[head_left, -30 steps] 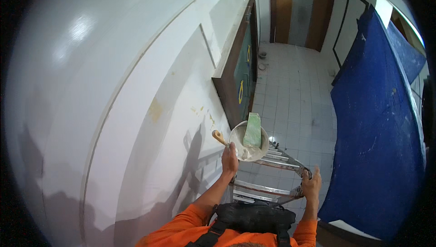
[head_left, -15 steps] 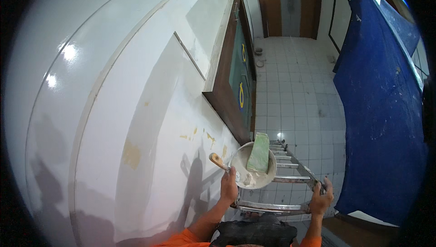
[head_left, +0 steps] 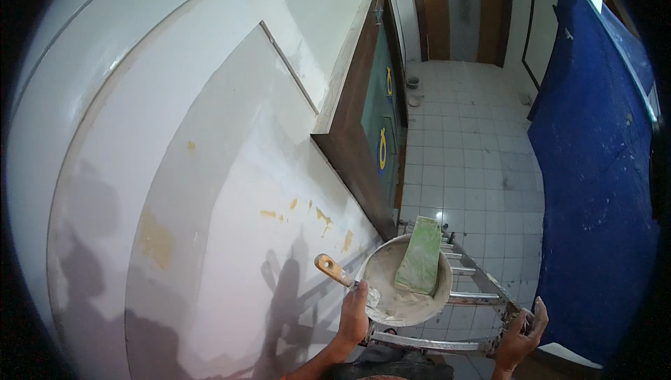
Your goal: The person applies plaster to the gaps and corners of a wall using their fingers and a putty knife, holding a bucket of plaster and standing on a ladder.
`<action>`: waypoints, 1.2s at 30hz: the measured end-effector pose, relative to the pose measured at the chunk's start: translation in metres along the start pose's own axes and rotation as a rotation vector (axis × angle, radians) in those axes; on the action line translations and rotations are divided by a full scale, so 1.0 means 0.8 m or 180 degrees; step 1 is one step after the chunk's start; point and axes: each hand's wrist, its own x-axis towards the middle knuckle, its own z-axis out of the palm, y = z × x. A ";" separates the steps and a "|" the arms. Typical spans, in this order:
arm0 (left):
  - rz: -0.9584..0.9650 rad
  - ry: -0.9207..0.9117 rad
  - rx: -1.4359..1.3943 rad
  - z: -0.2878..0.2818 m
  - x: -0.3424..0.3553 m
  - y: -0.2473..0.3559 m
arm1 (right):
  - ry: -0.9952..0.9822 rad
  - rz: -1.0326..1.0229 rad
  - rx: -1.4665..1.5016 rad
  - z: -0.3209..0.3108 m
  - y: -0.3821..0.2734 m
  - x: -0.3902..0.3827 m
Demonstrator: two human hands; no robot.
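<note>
My left hand [head_left: 355, 316] is closed on the near left rim of the bucket [head_left: 384, 254], with the thumb uppermost. Under that thumb I also pin the scraper [head_left: 331, 267]: its wooden handle sticks out past the bucket's left rim, over toward the wall [head_left: 237, 240], and its whitened blade end lies just inside the rim. Pale paste [head_left: 412, 301] coats the bottom of the bucket and smears its sides. A green board [head_left: 421, 258] leans in there, its wide lower end in the paste and its narrower upper end jutting over the far rim.

My right hand [head_left: 522, 338] is at the upper right corner of the ladder [head_left: 474, 298], fingers raised and loosely bent, with pale smears on the tips; I cannot tell whether it grips the rail. The bucket is over the left part of the ladder, and I cannot tell whether it rests on it.

On my left the wall has grey bands and yellowish patches [head_left: 155, 240], and shadows fall across it. Ahead, a green door [head_left: 377, 111] in a brown frame stands at the left edge of the tiled floor [head_left: 461, 149]. Two small pots [head_left: 413, 82] sit near that edge, farther off. A blue sheet [head_left: 594, 170] hangs along the floor's right edge.
</note>
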 end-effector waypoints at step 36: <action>0.0874 -0.0224 -0.0368 0.006 0.008 -0.015 | -0.0867 -0.1248 0.1945 -0.019 0.084 0.008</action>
